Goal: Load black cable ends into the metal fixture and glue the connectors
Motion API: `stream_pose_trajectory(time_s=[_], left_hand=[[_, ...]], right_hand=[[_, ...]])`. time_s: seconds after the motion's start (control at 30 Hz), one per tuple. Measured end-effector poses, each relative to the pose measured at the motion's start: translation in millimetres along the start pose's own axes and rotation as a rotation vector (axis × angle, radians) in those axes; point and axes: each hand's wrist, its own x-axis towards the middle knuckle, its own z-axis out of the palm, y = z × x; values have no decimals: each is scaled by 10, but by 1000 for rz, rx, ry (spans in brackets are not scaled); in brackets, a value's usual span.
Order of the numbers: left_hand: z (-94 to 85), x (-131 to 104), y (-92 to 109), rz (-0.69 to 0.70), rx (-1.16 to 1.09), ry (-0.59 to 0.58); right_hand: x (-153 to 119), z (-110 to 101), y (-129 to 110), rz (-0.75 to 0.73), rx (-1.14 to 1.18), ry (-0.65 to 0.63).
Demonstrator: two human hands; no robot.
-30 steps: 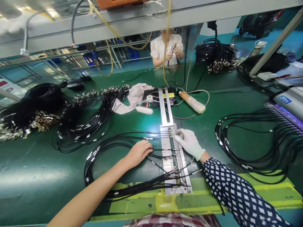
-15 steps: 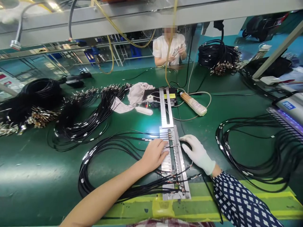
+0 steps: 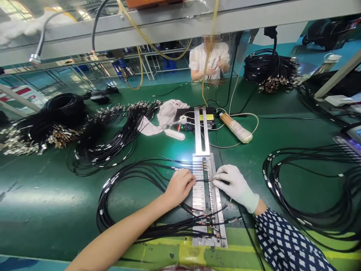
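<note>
A slotted metal fixture (image 3: 198,192) lies lengthwise in front of me, with black cables across it. My bare left hand (image 3: 180,187) is at its left edge, thumb and fingers pinched on one thin black cable (image 3: 201,180) that spans the fixture. On the right edge, my right hand (image 3: 235,185) in a white glove has its fingertips closed at the end of the same cable; the tip itself is hidden. Several cable ends (image 3: 205,164) sit in slots farther up. Nearer to me, a bundle of loose cables (image 3: 175,228) rests over the fixture's lower part.
Piles of black cables (image 3: 105,141) lie at the left, and looped cables (image 3: 272,177) at the right. Behind the fixture are a black box (image 3: 186,122), a crumpled cloth (image 3: 169,113) and a wrapped handle (image 3: 237,128). A grey beam (image 3: 169,28) crosses above; a person (image 3: 210,60) sits opposite.
My right hand's fingertips have come onto the cable end at the fixture's right edge. My left hand has drawn slightly left and closed on the cable. The view has shifted a little.
</note>
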Motion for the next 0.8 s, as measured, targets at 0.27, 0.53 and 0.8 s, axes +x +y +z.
stream_pose_trajectory(time_s=[0.27,0.53,0.8], left_hand=[[-574,-266,-553,45,171,57],[-1030,-370,-725,187,586,322],[-235,-30,-206,244,367,50]], right_hand=[[124,-147,-33,-7,13,-44],[631,8,-242,-376,-257,-172],[518,109,-114,-376,-373,-182]])
